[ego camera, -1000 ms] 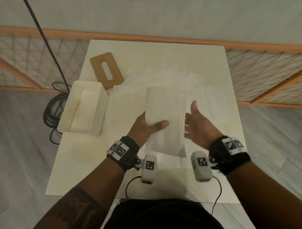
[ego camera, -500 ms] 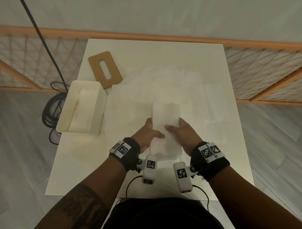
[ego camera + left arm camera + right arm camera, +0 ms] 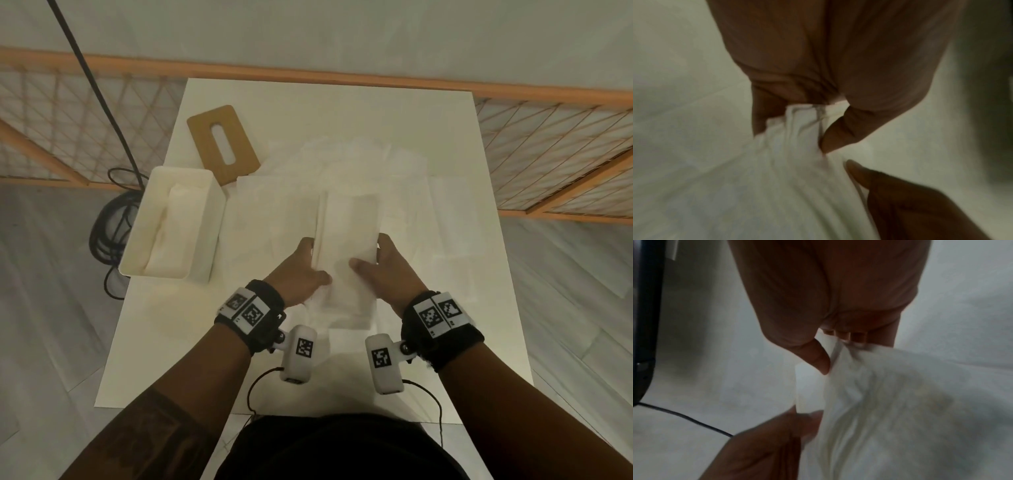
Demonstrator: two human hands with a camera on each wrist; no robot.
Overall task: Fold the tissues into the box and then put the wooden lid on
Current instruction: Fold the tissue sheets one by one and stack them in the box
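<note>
A folded white tissue (image 3: pixel 347 236) is held over the table's middle by both hands. My left hand (image 3: pixel 301 270) grips its left edge, thumb on top; in the left wrist view the tissue (image 3: pixel 793 162) bunches between thumb and fingers. My right hand (image 3: pixel 387 270) grips the right edge, and in the right wrist view the tissue (image 3: pixel 879 394) is pinched between thumb and fingers. The white box (image 3: pixel 212 236) stands open at the left with folded tissue inside. The wooden lid (image 3: pixel 205 137), with a slot, lies flat behind the box.
More unfolded tissues (image 3: pixel 376 164) lie spread over the white table (image 3: pixel 144 359) beyond and beside my hands. A black cable coil (image 3: pixel 106 233) lies on the floor left of the table. An orange lattice fence (image 3: pixel 548 137) runs behind.
My right hand came in from open at the side and took the tissue's right edge. Both hands now hold the folded tissue, narrower than before.
</note>
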